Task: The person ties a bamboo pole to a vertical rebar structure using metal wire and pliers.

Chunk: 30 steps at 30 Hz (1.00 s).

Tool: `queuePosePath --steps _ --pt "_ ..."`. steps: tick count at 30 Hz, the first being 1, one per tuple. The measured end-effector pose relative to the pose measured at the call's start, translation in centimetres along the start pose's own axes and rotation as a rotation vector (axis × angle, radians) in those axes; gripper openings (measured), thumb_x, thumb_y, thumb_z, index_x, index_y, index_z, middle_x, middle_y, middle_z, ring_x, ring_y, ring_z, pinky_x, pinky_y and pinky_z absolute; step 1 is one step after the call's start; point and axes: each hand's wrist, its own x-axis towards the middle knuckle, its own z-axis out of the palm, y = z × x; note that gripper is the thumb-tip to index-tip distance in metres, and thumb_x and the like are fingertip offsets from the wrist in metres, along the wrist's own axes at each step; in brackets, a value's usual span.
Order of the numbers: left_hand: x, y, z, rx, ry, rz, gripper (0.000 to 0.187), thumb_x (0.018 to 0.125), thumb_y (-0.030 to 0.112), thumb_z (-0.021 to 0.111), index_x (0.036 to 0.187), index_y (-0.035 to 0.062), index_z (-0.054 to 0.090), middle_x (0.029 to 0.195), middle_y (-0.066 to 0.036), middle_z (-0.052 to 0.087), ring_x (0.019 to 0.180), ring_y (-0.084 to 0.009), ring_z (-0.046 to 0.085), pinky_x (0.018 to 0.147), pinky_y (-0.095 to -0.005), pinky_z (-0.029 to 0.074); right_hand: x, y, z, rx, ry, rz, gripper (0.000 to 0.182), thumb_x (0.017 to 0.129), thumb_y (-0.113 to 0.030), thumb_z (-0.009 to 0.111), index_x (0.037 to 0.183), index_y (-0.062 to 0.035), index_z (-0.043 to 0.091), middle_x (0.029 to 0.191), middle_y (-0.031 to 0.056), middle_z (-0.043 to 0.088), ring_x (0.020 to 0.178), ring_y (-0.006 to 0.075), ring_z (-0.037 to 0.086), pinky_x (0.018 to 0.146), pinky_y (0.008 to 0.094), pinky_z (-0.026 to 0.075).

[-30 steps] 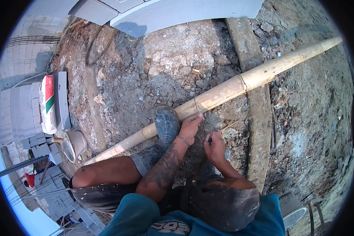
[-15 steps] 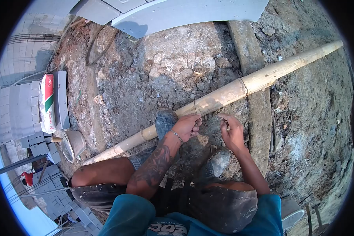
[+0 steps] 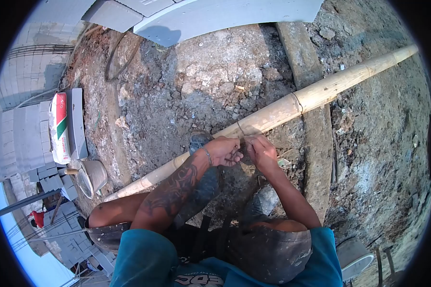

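A long bamboo pole (image 3: pixel 273 114) lies slantwise across the ground in front of me. Around it, near its middle, runs a thin dark wire (image 3: pixel 239 127), which leads down to my fingers. My left hand (image 3: pixel 223 150), with a bracelet at the wrist, is closed at the pole's near side, its fingers curled on the wire. Right beside it, my right hand (image 3: pixel 262 152) pinches at the wire's end with thumb and fingers together. The fingertips partly hide the wire's ends. Another dark band (image 3: pixel 298 103) circles the pole farther right.
My shoe (image 3: pixel 199 140) is against the pole. A wooden plank (image 3: pixel 317 143) lies under the pole to the right. At left are a mortar bag (image 3: pixel 59 128), a bucket (image 3: pixel 92 177) and grey blocks (image 3: pixel 24 134). Large pale blocks (image 3: pixel 230 16) stand at the top.
My right hand has moved left and up to meet my left hand, and its fingers have closed. The left hand has shifted slightly left. The pole stays put.
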Motion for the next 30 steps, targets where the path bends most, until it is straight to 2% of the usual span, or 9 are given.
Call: queuePosePath --steps 2,4,13,15,19,20,23,26,30 --pt "-0.1 0.9 -1.2 0.032 -0.062 -0.061 0.014 0.085 0.016 0.051 0.078 0.0052 0.057 0.065 0.003 0.052 0.048 -0.0066 0.041 0.048 -0.0265 0.038 -0.6 -0.8 0.4 0.016 0.064 0.078 0.02 0.075 -0.001 0.059 0.095 -0.003 0.062 0.086 0.0144 0.063 0.079 0.032 0.06 0.069 0.0372 0.05" --pt "0.8 1.9 -1.7 0.069 -0.036 -0.061 0.014 0.085 0.014 0.051 0.078 0.0039 0.058 0.063 0.004 0.05 0.047 -0.0064 0.039 0.047 -0.0258 0.038 -0.4 -2.1 0.0 -0.055 -0.001 0.348 0.012 0.078 -0.006 0.058 0.09 -0.001 0.058 0.079 0.0187 0.061 0.071 0.0366 0.06 0.064 0.0424 0.049" --pt "3.1 3.8 -1.0 0.03 -0.055 -0.024 0.01 0.085 0.01 0.052 0.087 0.002 0.057 0.068 0.003 0.048 0.049 -0.0048 0.037 0.045 -0.0232 0.037 -1.7 -2.6 2.5 -0.143 -0.098 0.625 0.015 0.086 -0.015 0.051 0.084 -0.0033 0.043 0.058 0.0231 0.055 0.056 0.0415 0.057 0.051 0.0506 0.044" --pt "1.2 4.6 0.9 0.074 0.068 -0.043 0.008 0.085 0.011 0.051 0.086 0.0034 0.056 0.066 0.003 0.049 0.048 -0.0069 0.038 0.044 -0.0238 0.038 -1.9 -2.8 3.2 -0.193 -0.129 0.646 0.016 0.085 -0.017 0.051 0.083 -0.0037 0.043 0.059 0.0222 0.057 0.057 0.0407 0.058 0.051 0.0502 0.045" --pt "3.0 2.4 0.7 0.076 0.014 0.059 0.009 0.086 0.013 0.051 0.086 0.0052 0.055 0.063 0.003 0.048 0.048 -0.0086 0.04 0.042 -0.0245 0.038 -2.9 -2.2 5.5 -0.352 -0.225 0.537 0.015 0.084 -0.018 0.052 0.082 -0.0036 0.047 0.067 0.0188 0.06 0.064 0.0364 0.061 0.054 0.0465 0.048" --pt "5.6 0.8 -0.8 0.357 -0.073 0.342 0.009 0.086 0.014 0.05 0.085 0.006 0.055 0.062 0.003 0.048 0.048 -0.0085 0.041 0.042 -0.0247 0.038 -2.6 -2.4 5.3 -0.348 -0.226 0.536 0.015 0.084 -0.018 0.052 0.082 -0.0036 0.047 0.067 0.0188 0.06 0.064 0.0364 0.061 0.054 0.0465 0.048" --pt "0.0 1.3 2.0 0.202 0.001 0.244 0.011 0.086 0.013 0.051 0.078 0.0067 0.055 0.062 0.003 0.05 0.051 -0.0076 0.046 0.041 -0.0251 0.038 -2.0 -3.3 3.8 -0.293 -0.115 0.452 0.015 0.082 -0.017 0.054 0.078 -0.0028 0.054 0.074 0.0167 0.06 0.07 0.0342 0.06 0.059 0.0426 0.05" --pt "-1.1 2.9 1.1 0.413 0.063 0.201 0.013 0.084 0.012 0.052 0.078 0.0029 0.06 0.059 0.002 0.048 0.047 -0.0087 0.046 0.039 -0.0262 0.039 -0.8 -2.4 2.2 -0.353 -0.136 0.459 0.014 0.082 -0.014 0.054 0.075 -0.0021 0.058 0.075 0.0164 0.059 0.072 0.033 0.06 0.062 0.041 0.049" --pt "-0.9 0.8 0.6 0.581 0.172 0.256 0.016 0.084 0.011 0.052 0.079 -0.0009 0.06 0.056 0.0 0.043 0.043 -0.011 0.044 0.036 -0.0278 0.036 0.1 -2.4 0.8 0.072 0.069 0.528 0.01 0.081 -0.008 0.055 0.078 0.0 0.059 0.075 0.0186 0.059 0.071 0.0354 0.059 0.061 0.0443 0.046"
